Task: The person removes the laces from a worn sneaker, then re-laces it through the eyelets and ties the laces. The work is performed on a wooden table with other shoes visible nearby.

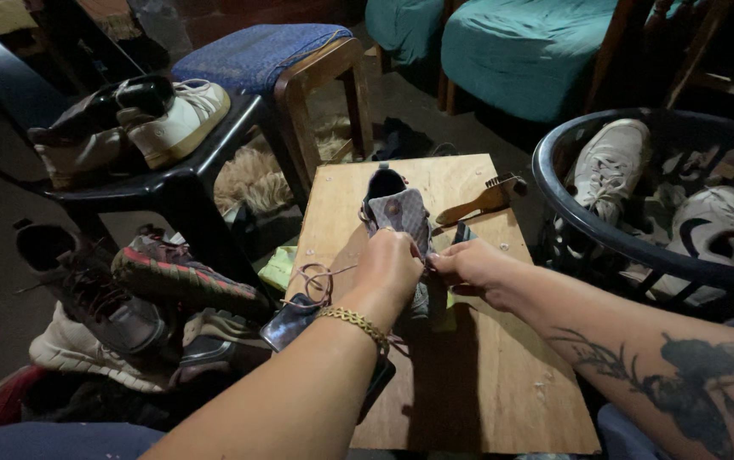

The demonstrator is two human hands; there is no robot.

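So there's a grey patterned fabric sneaker point(401, 213) sitting toe-away on a plain wooden board table point(478, 375), and both hands are right on its near end. The left hand point(388, 273), the one with a gold chain bracelet point(354, 322) on the wrist, is curled closed over the shoe's lace area, fingers pinched on it. The right hand point(469, 268) comes in from the side and is closed too, thumb and fingers gripping the shoe's edge, touching the left hand's fingertips. A loose pinkish shoelace point(320, 281) loops off the left side of the shoe, just beside the left hand. A wooden-handled brush point(482, 200) lies on the board just past the shoe.

Containers: a dark round plastic laundry basket point(580, 217) to the right holds white sneakers point(614, 162), at least two of them. On the left, a black plastic chair point(171, 183) carries another white sneaker point(180, 119) plus a dark one, with a pile of mixed shoes point(146, 298) on the floor below.
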